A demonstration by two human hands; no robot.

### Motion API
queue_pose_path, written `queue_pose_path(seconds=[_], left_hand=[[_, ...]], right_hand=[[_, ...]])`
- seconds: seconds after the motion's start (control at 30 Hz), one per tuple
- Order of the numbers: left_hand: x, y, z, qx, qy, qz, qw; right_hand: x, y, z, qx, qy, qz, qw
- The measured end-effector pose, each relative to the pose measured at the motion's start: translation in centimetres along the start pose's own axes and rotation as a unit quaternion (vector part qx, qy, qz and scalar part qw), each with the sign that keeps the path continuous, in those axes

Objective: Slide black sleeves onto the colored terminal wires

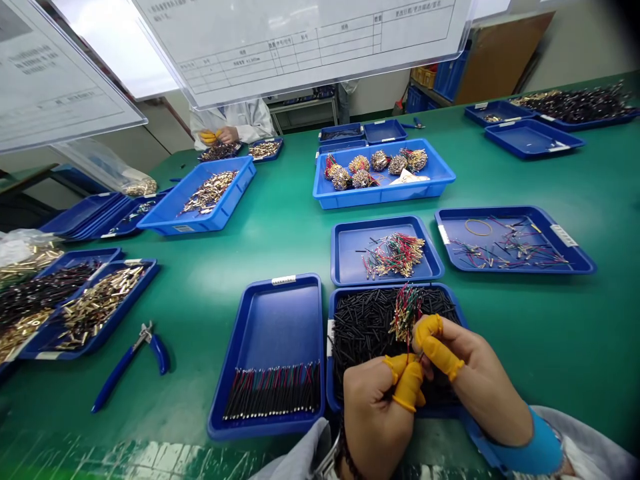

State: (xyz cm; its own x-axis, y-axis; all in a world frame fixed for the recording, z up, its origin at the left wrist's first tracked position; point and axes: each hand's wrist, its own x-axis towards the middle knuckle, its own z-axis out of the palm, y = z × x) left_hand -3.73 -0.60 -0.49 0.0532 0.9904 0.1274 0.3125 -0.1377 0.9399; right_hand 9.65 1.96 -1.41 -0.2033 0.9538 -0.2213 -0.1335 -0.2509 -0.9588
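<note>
My left hand [383, 407] and my right hand [467, 373], both with yellow finger cots, meet above a blue tray [331, 363] of short black tubes [367, 320]. A thin reddish wire [409, 348] shows at my left fingertips, which are pinched on it. The right thumb and finger are also closed close beside them; what lies between them is too small and covered to make out. Just beyond my fingers, a bunch of coloured wires with gold ends [404, 313] rests on the tubes.
Left of my hands, a blue tray [280, 320] holds a row of black-sleeved wires [275, 392]. Blue-handled cutters [143, 343] lie farther left. Trays of loose wires [395, 257] and bundled parts [360, 177] stand ahead. Paper sheets [310, 47] hang overhead. A co-worker's hands [220, 135] are across the table.
</note>
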Motion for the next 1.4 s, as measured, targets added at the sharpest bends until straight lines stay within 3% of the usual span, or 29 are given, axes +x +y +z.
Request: queue_pose_path(seconds=[0.23,0.57,0.7,0.87,1.0,1.13,1.27,1.4], left_hand=[[-0.2,-0.5,0.4,0.077,-0.081,0.012,0.994],[-0.2,0.0,-0.2,-0.005,0.003,-0.009,1.000],[-0.2,0.1,-0.2,-0.002,0.012,0.002,1.000],[-0.4,-0.3,0.2,0.045,-0.038,0.021,0.998],[-0.5,-0.6,0.6,0.101,-0.078,0.043,0.991],[-0.3,-0.5,0.5,0.118,-0.098,0.029,0.988],[-0.1,-0.2,0.1,0.088,-0.066,0.016,0.994],[0.1,0.0,-0.2,0.056,-0.013,0.010,0.998]], right_hand=[[0.1,-1.1,-0.3,-0.033,-0.022,-0.025,0.999],[0.4,-1.7,-0.4,-0.080,0.046,-0.038,0.995],[0.5,-1.5,-0.8,-0.074,0.036,-0.038,0.996],[1.0,-1.6,-1.5,-0.040,0.009,-0.035,0.999],[1.0,-2.0,-1.3,-0.079,-0.036,0.003,0.996],[0.6,-2.2,-1.1,-0.155,-0.005,-0.058,0.986],[0.6,-2.3,-1.9,-0.156,0.061,-0.094,0.981],[1.0,-2.6,-2.5,-0.119,0.036,-0.047,0.991]])
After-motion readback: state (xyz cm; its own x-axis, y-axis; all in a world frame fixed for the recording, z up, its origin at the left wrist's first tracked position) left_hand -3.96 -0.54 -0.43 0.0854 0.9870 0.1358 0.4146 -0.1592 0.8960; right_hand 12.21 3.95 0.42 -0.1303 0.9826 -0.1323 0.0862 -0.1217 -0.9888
